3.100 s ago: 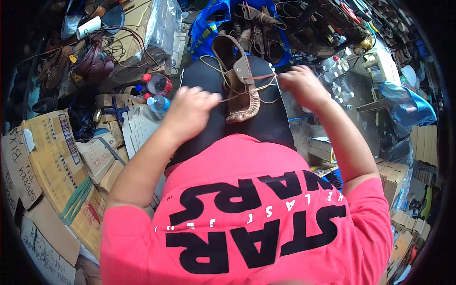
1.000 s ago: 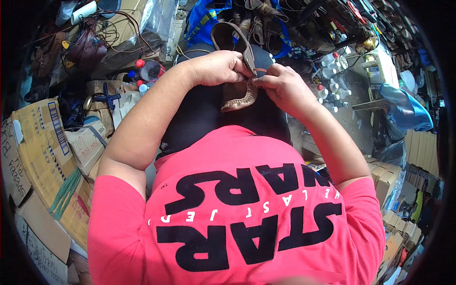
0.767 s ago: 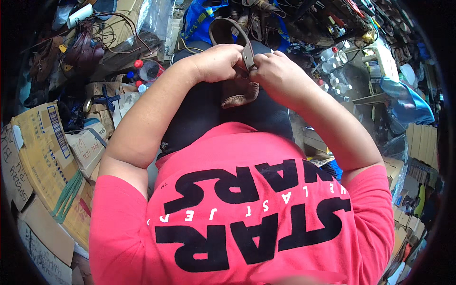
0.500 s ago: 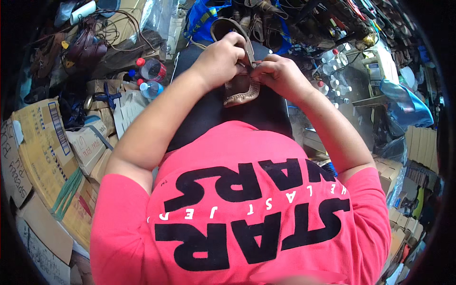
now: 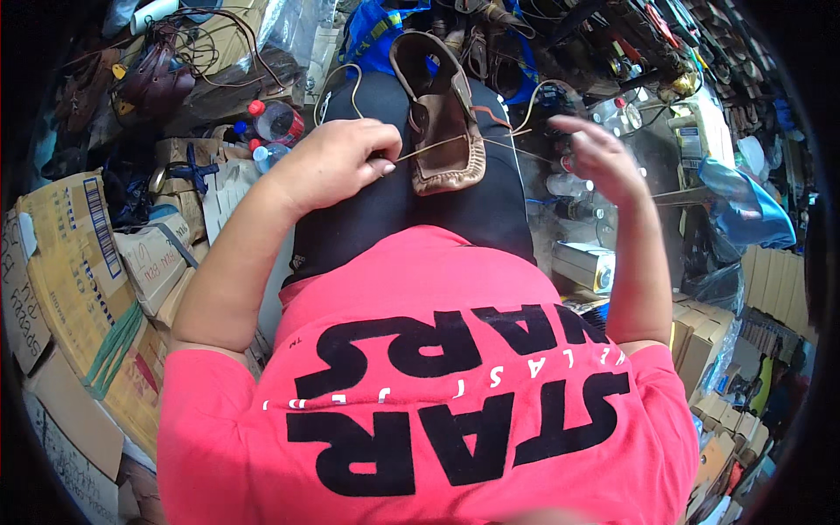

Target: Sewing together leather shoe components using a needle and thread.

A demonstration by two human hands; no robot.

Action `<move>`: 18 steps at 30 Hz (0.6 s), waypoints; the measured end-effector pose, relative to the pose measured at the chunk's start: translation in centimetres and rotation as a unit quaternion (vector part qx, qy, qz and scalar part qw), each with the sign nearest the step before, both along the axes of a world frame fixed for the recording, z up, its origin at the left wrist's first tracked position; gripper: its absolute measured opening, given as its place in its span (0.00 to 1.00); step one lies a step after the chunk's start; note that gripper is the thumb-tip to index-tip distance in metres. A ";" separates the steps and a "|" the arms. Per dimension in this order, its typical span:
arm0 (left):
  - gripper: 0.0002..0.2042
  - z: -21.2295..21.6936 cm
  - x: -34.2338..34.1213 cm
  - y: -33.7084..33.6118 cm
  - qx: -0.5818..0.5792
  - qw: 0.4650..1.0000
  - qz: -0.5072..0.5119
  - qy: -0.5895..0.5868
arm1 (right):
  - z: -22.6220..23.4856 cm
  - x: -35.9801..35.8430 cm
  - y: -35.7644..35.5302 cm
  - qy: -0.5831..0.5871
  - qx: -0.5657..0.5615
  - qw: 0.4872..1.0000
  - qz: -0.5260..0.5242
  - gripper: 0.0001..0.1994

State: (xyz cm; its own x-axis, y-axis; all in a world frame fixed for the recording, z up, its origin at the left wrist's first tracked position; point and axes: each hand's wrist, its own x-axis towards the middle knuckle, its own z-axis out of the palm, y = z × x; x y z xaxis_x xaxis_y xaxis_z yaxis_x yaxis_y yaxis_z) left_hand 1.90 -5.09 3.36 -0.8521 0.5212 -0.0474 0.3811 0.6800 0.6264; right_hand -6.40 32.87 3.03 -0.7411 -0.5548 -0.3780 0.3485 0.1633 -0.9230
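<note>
Pinching a thin tan lace (image 5: 437, 144), left hand (image 5: 337, 162) grip is pressed together, thumb and forefinger closed on the strand, pulled out to the left of the shoe. Right hand (image 5: 595, 157) raised to the right of the shoe, blurred, fingers loosely curled; cannot tell if that grip actually holds the lace end, though a strand runs toward it. Brown leather moccasin (image 5: 442, 114) lies on the person's lap, on the black trousers (image 5: 437, 210), toe end toward the body, opening facing up and away. Lace passes across the moccasin's stitched front, stretched between the two hands. Another lace loop (image 5: 346, 79) curls over the left thigh. Pink shirt (image 5: 437, 385) fills the lower frame. Left of the lap: plastic bottles with red and blue caps (image 5: 271, 127), flattened cardboard boxes (image 5: 79, 254), dark leather bag (image 5: 153, 79). Blue bag (image 5: 372, 35) just beyond the knees. Right side: cluttered shelf with small bottles (image 5: 569, 184), blue plastic sheet (image 5: 744, 206).
</note>
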 end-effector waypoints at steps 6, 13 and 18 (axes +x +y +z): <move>0.06 -0.6 -1.1 -1.9 0.122 0.961 0.241 0.067 | -3.4 2.4 -5.7 0.269 0.333 0.902 0.050 0.18; 0.22 0.3 -2.8 2.4 0.778 0.562 0.155 -0.235 | -5.3 3.0 -6.2 0.372 0.373 0.848 0.059 0.20; 0.22 -0.6 -2.4 -0.9 0.709 0.613 0.196 -0.290 | -6.8 3.9 -4.5 0.498 0.360 0.786 0.071 0.18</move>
